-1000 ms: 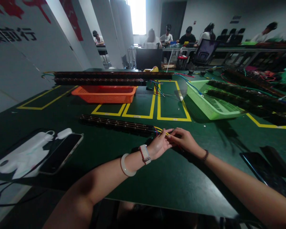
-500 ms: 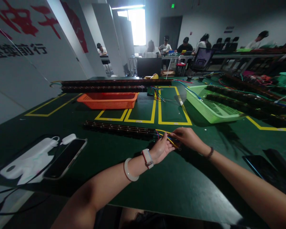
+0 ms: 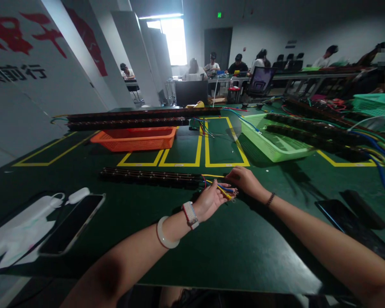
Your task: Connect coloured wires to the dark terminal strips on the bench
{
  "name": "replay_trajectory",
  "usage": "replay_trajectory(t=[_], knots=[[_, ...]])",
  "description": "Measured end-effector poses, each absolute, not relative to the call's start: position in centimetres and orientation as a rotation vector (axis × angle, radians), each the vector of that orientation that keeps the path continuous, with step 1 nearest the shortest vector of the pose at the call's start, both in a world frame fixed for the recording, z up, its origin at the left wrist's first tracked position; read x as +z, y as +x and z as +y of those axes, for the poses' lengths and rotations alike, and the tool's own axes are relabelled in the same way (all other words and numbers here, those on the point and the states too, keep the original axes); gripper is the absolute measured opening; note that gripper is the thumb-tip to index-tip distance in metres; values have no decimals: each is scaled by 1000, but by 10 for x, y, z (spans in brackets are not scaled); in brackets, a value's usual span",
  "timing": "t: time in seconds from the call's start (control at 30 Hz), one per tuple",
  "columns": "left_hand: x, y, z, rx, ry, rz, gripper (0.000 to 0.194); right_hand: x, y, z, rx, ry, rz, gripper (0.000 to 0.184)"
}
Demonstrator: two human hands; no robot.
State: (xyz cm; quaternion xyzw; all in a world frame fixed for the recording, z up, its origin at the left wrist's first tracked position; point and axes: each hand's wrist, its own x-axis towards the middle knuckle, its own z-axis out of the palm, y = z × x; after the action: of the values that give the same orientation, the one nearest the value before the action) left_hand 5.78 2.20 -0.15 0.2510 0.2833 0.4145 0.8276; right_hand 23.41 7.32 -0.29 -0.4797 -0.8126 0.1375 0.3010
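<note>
A long dark strip with metallic lines and dots along its top (image 3: 150, 176) lies on the green table, wires coming from its right end. My left hand (image 3: 211, 199) is palm up under several blue and yellow wires (image 3: 223, 188), its thumb resting over them. My right hand (image 3: 245, 182) pinches the end of a separate yellow wire (image 3: 213, 176) and holds it out to the right, above the other wires. Its fingertips partly hide that wire's end.
Behind stand an orange basket (image 3: 134, 139) with long dark strips (image 3: 141, 115) across it, and a light green basket (image 3: 276, 143) bearing more strips. Phones lie at left (image 3: 73, 224) and right (image 3: 340, 220). Yellow tape (image 3: 227, 165) marks the table. People sit farther back.
My right hand has drawn slightly up and away from my left, pulling one yellow wire apart from the bundle. My left fingers have opened a little. The camera view has turned slightly right.
</note>
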Motion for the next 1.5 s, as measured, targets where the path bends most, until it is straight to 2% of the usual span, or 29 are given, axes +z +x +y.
replay_trajectory(t=[0.13,0.3,0.43,0.53,0.67,0.87,1.1,1.5], knots=[[-2,58,22,892,507,602,38,16,232,63,336,-1252,-2184,26],[-2,59,23,903,465,595,32,58,219,36,126,-1359,-2430,35],[-3,59,23,907,488,631,35,56,204,17,-144,-1408,-2741,27],[-3,58,23,882,514,655,36,46,197,11,-217,-1444,-2804,24],[-3,58,23,895,513,660,36,48,197,10,-124,-1513,-2780,20],[-3,58,21,889,554,609,36,66,210,19,-31,-1725,-2612,27],[-3,56,20,852,609,633,38,44,213,31,169,-1815,-2648,20],[0,56,20,849,604,627,39,43,213,29,83,-1770,-2725,24]])
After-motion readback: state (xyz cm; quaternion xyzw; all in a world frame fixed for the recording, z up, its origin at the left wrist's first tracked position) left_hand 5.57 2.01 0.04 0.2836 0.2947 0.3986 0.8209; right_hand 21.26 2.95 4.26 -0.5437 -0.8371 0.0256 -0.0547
